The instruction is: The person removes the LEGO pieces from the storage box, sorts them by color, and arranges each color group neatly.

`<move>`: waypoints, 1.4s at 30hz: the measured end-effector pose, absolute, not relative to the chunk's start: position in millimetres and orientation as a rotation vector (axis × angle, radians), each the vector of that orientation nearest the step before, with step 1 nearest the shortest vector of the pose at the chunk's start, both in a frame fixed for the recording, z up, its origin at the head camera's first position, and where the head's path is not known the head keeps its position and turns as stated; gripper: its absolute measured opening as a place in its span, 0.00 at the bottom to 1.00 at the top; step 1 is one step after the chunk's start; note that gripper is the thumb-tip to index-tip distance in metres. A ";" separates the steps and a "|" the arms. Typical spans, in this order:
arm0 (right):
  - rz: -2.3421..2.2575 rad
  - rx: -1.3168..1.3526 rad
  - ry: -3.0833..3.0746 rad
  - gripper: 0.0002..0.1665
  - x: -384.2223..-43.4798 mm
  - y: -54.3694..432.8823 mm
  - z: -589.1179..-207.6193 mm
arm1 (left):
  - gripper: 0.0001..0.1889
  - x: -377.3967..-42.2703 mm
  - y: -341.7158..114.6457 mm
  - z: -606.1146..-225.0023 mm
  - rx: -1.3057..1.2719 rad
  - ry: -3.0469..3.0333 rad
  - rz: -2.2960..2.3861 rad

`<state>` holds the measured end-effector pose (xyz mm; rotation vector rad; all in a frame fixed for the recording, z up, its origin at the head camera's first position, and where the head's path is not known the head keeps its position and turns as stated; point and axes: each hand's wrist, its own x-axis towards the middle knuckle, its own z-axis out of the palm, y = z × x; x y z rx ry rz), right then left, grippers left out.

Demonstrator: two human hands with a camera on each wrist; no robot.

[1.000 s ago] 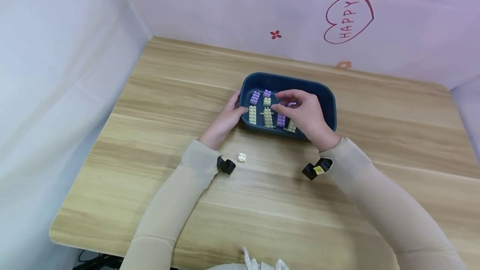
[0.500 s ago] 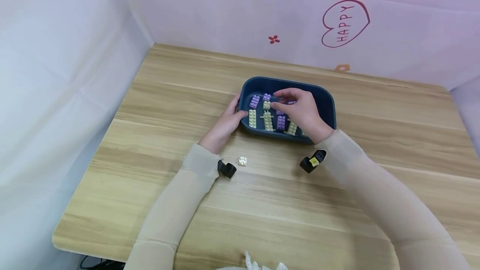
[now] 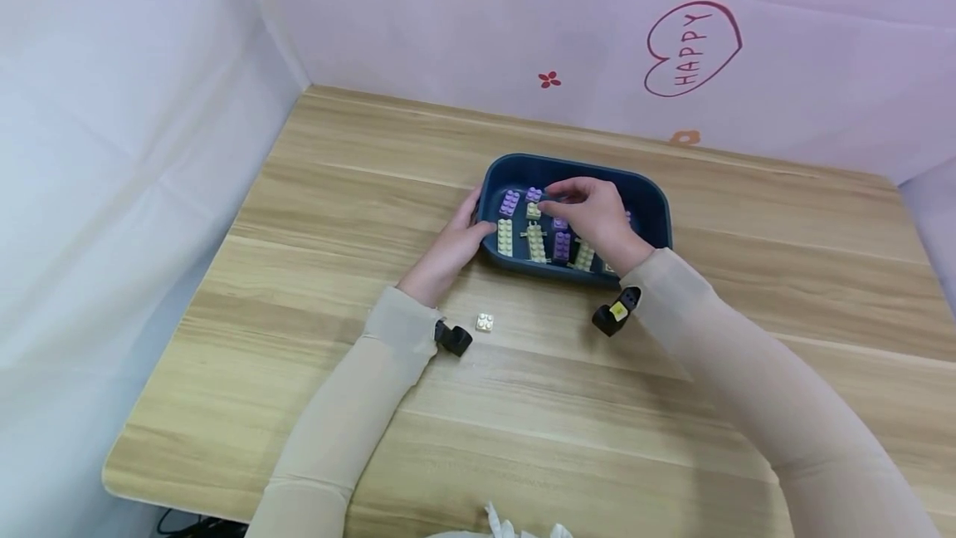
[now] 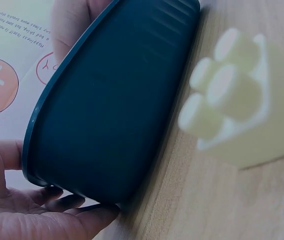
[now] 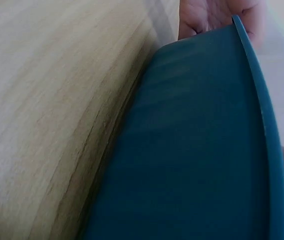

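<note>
The right hand (image 3: 590,210) hung over the dark blue bin (image 3: 644,196), thumb and forefinger beside a small yellow brick (image 3: 534,212); whether they pinched anything, one could not tell. The left hand (image 3: 457,241) gripped the bin's left end. Purple bricks (image 3: 509,203) lay inside; a pale brick (image 3: 485,322) stood nearer on the table (image 3: 336,189).

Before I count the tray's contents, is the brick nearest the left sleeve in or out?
Out: that pale brick sits studs up on the table, in front of the tray and apart from it.
</note>
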<state>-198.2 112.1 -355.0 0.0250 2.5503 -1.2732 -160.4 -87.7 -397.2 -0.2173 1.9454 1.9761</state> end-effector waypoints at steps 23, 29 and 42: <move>-1.129 0.100 2.549 0.23 -212.2 103.1 -362.1 | 0.34 -155.2 -84.2 -392.9 -0.227 1.935 1.975; -1.075 0.097 2.604 0.23 -214.3 102.4 -365.0 | 0.34 -156.8 -81.9 -391.4 -0.202 1.941 1.976; -1.080 0.090 2.635 0.21 -213.1 96.2 -372.4 | 0.35 -156.4 -83.5 -392.5 -0.220 1.958 1.950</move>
